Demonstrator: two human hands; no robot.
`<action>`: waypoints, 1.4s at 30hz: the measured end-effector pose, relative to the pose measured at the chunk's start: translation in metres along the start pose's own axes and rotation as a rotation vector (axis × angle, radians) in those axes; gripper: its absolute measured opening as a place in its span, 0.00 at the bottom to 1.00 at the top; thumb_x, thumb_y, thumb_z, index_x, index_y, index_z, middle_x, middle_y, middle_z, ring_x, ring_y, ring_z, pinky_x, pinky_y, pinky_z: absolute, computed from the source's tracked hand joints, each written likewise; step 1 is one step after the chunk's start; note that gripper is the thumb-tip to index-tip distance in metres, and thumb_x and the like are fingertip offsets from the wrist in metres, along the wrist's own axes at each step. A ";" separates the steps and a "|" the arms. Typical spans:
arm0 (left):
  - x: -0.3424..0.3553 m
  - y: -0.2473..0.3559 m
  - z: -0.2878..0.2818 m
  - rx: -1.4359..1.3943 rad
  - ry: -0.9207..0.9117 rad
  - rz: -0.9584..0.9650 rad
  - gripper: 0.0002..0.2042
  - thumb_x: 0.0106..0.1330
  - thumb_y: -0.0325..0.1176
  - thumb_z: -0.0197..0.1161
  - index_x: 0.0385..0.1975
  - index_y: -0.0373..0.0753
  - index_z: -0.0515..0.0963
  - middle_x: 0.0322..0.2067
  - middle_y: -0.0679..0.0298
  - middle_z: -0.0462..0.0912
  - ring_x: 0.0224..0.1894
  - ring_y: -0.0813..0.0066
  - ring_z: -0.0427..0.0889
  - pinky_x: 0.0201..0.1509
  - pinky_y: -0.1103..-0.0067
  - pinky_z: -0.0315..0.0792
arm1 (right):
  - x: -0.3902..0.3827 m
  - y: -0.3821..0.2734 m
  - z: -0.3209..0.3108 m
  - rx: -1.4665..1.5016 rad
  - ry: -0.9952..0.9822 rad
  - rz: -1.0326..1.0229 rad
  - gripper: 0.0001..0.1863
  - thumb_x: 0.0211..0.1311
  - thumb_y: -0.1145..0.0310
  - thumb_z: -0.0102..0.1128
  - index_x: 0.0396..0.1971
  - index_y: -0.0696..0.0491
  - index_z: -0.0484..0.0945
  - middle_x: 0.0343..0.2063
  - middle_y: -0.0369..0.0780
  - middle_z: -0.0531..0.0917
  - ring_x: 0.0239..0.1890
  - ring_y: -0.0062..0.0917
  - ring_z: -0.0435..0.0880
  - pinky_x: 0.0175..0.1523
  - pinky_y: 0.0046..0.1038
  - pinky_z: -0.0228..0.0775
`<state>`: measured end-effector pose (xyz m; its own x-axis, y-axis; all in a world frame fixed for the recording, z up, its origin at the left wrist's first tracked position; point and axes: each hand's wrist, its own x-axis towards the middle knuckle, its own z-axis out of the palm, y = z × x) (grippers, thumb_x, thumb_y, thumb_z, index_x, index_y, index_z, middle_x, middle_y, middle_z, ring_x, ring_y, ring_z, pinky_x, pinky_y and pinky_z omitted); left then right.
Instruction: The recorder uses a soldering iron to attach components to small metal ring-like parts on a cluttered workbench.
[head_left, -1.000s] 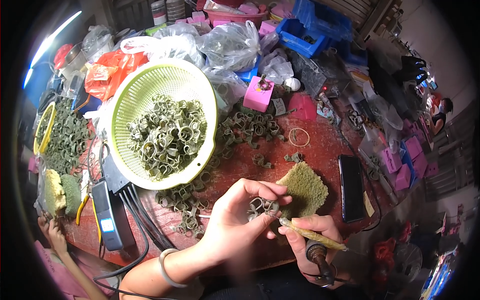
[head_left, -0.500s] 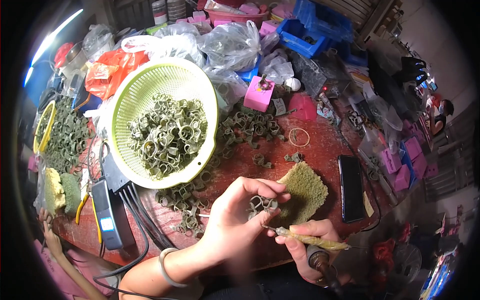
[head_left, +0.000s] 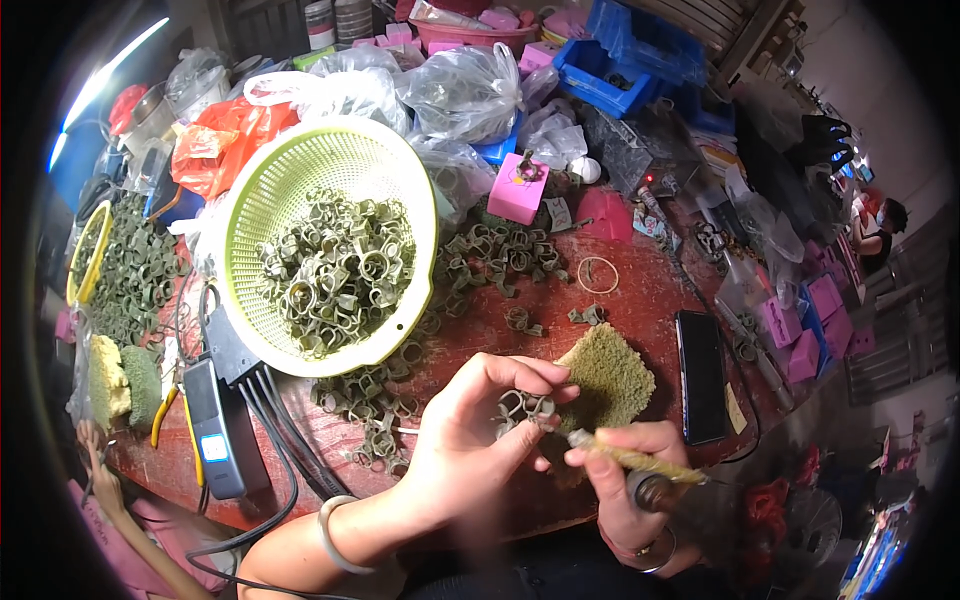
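My left hand point(head_left: 465, 435) pinches a small cluster of dark green ring-shaped pieces point(head_left: 516, 406) between thumb and fingers, above the near edge of the table. Close to its right, my right hand point(head_left: 625, 500) grips a slim pen-like tool point(head_left: 640, 461) wrapped in yellow, its front end toward the green pieces. The tool's tip is blurred, so I cannot tell whether it touches them. A second tool with a thick, dark brown handle point(head_left: 652, 492) lies in the same hand, under the first. Just behind both hands is a rough olive-green sponge point(head_left: 622, 372).
Left of centre stands a light green colander point(head_left: 236, 235) full of similar green rings; more lie loose around it point(head_left: 505, 250). A phone point(head_left: 703, 375) is at the right, a grey device with a lit screen point(head_left: 222, 440) at the left. Another person's hand point(head_left: 95, 445) shows at far left.
My right hand has moved right and slightly back, drawing the pen-like tool away from the ring pieces. My left hand stays almost in place.
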<state>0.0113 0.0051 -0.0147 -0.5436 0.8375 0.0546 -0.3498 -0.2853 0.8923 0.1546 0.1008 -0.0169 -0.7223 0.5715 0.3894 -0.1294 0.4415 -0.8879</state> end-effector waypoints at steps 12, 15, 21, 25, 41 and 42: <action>-0.001 -0.004 0.001 -0.013 0.014 0.036 0.10 0.63 0.17 0.56 0.41 0.34 0.68 0.49 0.57 0.72 0.51 0.71 0.77 0.32 0.86 0.79 | 0.002 0.002 0.003 0.074 0.032 0.023 0.14 0.54 0.84 0.63 0.40 0.62 0.71 0.32 0.44 0.81 0.32 0.25 0.84 0.38 0.25 0.80; 0.000 -0.004 0.000 -0.025 0.007 0.033 0.10 0.62 0.16 0.56 0.41 0.34 0.68 0.49 0.57 0.72 0.52 0.71 0.77 0.32 0.86 0.80 | 0.003 0.000 0.003 0.129 -0.021 -0.009 0.15 0.53 0.84 0.64 0.40 0.61 0.71 0.31 0.43 0.81 0.32 0.24 0.84 0.37 0.23 0.80; -0.002 -0.002 0.002 0.019 0.000 0.029 0.11 0.61 0.14 0.55 0.41 0.34 0.68 0.49 0.56 0.72 0.51 0.71 0.77 0.34 0.86 0.79 | 0.002 0.003 0.002 0.130 0.080 0.037 0.13 0.56 0.82 0.61 0.41 0.62 0.70 0.31 0.43 0.81 0.31 0.23 0.83 0.38 0.23 0.78; 0.000 -0.004 0.001 0.015 0.006 0.073 0.11 0.60 0.13 0.54 0.41 0.34 0.69 0.49 0.55 0.72 0.51 0.70 0.77 0.36 0.86 0.80 | -0.002 -0.003 -0.008 0.193 -0.055 0.060 0.10 0.62 0.78 0.55 0.41 0.63 0.69 0.30 0.44 0.82 0.33 0.23 0.83 0.40 0.23 0.76; 0.000 -0.001 0.003 0.005 0.034 0.026 0.11 0.61 0.13 0.55 0.40 0.33 0.68 0.49 0.55 0.72 0.50 0.70 0.78 0.38 0.85 0.79 | 0.003 -0.010 -0.001 0.199 -0.076 0.073 0.11 0.60 0.80 0.57 0.40 0.65 0.69 0.28 0.44 0.81 0.30 0.24 0.83 0.39 0.25 0.78; 0.000 -0.001 0.003 0.002 0.029 0.027 0.11 0.61 0.14 0.55 0.40 0.34 0.68 0.49 0.55 0.72 0.50 0.70 0.78 0.36 0.85 0.80 | 0.000 -0.011 0.000 0.217 -0.027 0.064 0.11 0.59 0.80 0.58 0.40 0.65 0.69 0.28 0.44 0.81 0.30 0.24 0.83 0.39 0.24 0.78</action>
<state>0.0135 0.0069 -0.0139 -0.5752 0.8154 0.0658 -0.3333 -0.3071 0.8914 0.1557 0.0957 -0.0070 -0.7516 0.5734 0.3261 -0.2231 0.2442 -0.9437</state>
